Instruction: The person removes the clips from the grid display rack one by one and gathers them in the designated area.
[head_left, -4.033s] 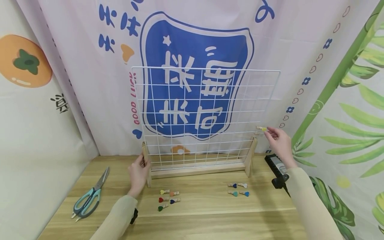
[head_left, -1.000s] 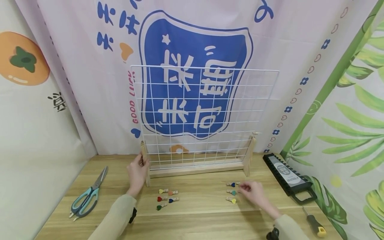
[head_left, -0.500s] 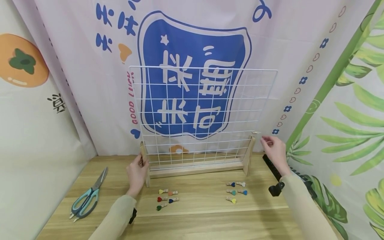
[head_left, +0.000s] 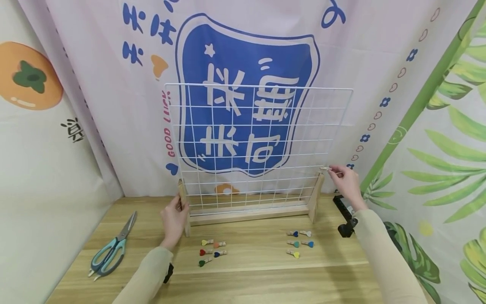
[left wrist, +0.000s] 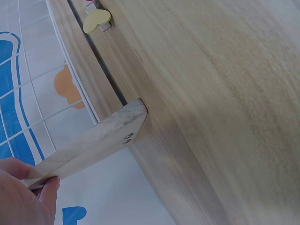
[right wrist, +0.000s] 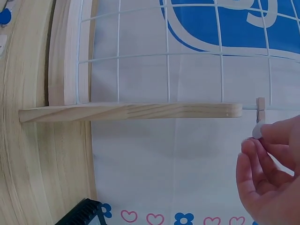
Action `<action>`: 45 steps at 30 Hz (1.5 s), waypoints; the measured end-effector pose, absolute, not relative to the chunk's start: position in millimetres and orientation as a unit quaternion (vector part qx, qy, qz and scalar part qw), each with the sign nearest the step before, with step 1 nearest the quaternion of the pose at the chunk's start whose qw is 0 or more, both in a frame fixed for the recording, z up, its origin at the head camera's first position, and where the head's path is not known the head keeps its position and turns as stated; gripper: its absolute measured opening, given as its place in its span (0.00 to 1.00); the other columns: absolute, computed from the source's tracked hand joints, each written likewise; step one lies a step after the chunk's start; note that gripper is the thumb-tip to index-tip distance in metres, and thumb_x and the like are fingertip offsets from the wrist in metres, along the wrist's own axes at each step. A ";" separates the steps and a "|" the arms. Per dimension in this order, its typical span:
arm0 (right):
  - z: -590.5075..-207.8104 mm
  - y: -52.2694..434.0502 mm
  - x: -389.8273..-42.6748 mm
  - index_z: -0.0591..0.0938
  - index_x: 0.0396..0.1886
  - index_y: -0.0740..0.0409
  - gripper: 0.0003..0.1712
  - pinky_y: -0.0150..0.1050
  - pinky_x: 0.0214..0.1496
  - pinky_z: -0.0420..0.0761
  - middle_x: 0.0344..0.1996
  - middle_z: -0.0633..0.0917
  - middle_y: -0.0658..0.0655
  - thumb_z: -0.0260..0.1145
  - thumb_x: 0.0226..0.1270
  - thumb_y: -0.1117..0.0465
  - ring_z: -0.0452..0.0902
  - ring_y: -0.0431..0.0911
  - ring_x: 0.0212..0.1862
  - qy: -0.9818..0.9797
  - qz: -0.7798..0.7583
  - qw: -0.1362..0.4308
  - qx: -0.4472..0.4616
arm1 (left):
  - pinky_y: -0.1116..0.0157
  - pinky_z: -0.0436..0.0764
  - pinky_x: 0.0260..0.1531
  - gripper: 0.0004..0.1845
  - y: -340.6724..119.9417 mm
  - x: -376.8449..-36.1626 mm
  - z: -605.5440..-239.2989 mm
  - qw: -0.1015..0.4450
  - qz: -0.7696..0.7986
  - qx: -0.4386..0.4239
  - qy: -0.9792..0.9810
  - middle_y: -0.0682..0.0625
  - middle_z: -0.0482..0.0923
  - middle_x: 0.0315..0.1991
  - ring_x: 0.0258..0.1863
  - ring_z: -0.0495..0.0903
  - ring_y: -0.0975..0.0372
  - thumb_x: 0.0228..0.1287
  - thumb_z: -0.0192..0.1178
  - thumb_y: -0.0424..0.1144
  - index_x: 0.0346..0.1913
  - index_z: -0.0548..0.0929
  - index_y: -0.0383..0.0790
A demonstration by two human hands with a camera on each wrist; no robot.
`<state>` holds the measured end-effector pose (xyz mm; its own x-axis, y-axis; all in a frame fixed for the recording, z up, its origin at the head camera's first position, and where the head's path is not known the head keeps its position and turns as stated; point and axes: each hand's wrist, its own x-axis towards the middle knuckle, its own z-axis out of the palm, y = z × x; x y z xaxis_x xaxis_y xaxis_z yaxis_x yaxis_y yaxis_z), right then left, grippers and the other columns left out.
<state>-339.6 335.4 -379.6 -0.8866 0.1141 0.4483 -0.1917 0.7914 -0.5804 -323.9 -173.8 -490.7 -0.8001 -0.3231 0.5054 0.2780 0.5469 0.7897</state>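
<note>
A white wire grid (head_left: 258,139) stands in a wooden stand (head_left: 248,213) at the back of the table. My left hand (head_left: 172,219) grips the stand's left upright (left wrist: 89,145), with fingers curled round its end (left wrist: 21,197). My right hand (head_left: 343,179) is raised at the grid's right edge. It pinches a small wooden clip (head_left: 325,169) clipped to the wire just above the right upright (right wrist: 131,111). In the right wrist view the clip (right wrist: 260,108) has a white end held between my fingertips (right wrist: 272,140).
Two groups of small heart-tipped clips lie in front of the stand, one left (head_left: 212,249) and one right (head_left: 300,243). Scissors (head_left: 110,251) lie at the table's left. A black case (head_left: 341,209) lies behind my right forearm. Printed cloth hangs all around.
My right hand left the yellow-heart clip in the right group on the table, then rose back to the grid's right edge and took hold of the clip there. The left hand stayed on the stand.
</note>
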 end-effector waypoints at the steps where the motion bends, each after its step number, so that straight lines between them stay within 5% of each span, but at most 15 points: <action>1: -380.5 336.1 -339.7 0.80 0.57 0.66 0.19 0.18 0.35 0.72 0.48 0.85 0.70 0.56 0.76 0.58 0.82 0.58 0.46 -0.917 0.321 0.237 0.019 | 0.49 0.87 0.41 0.20 -173.6 -324.1 -490.7 0.317 -0.475 0.014 -0.821 0.27 0.83 0.48 0.43 0.87 0.39 0.61 0.61 0.23 0.57 0.79 0.23; 19: -385.1 339.9 -337.1 0.87 0.43 0.64 0.16 0.27 0.23 0.70 0.35 0.89 0.66 0.63 0.72 0.54 0.72 0.37 0.26 -0.907 0.306 0.290 -0.018 | 0.48 0.87 0.42 0.18 -175.0 -323.2 -493.6 0.318 -0.472 0.001 -0.822 0.27 0.84 0.45 0.43 0.87 0.39 0.60 0.60 0.23 0.54 0.80 0.22; 30: -390.1 342.6 -318.4 0.87 0.44 0.63 0.18 0.24 0.23 0.71 0.36 0.88 0.65 0.64 0.71 0.51 0.70 0.29 0.26 -0.899 0.334 0.283 -0.036 | 0.48 0.88 0.39 0.14 -176.8 -325.9 -491.6 0.336 -0.472 -0.006 -0.815 0.27 0.85 0.43 0.40 0.88 0.40 0.59 0.60 0.22 0.49 0.82 0.22; 38: -424.2 331.6 -288.6 0.87 0.43 0.63 0.14 0.20 0.29 0.75 0.36 0.90 0.65 0.68 0.67 0.56 0.77 0.34 0.30 -0.910 0.308 0.277 -0.009 | 0.48 0.88 0.39 0.16 -176.9 -324.9 -493.3 0.332 -0.471 -0.002 -0.817 0.27 0.84 0.44 0.40 0.88 0.40 0.60 0.61 0.22 0.51 0.81 0.21; 45: -467.0 321.3 -256.0 0.89 0.39 0.62 0.11 0.27 0.29 0.82 0.32 0.91 0.63 0.72 0.62 0.58 0.85 0.44 0.29 -0.925 0.300 0.233 0.011 | 0.48 0.87 0.39 0.17 -176.3 -325.2 -493.4 0.327 -0.477 -0.005 -0.816 0.26 0.84 0.45 0.41 0.87 0.39 0.60 0.60 0.21 0.53 0.80 0.22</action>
<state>-256.0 321.3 -467.0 -0.8915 0.1192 0.4370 -0.1595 0.8203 -0.5492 -325.2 -176.3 -493.4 -0.7859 -0.3033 0.5388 0.3203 0.5457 0.7743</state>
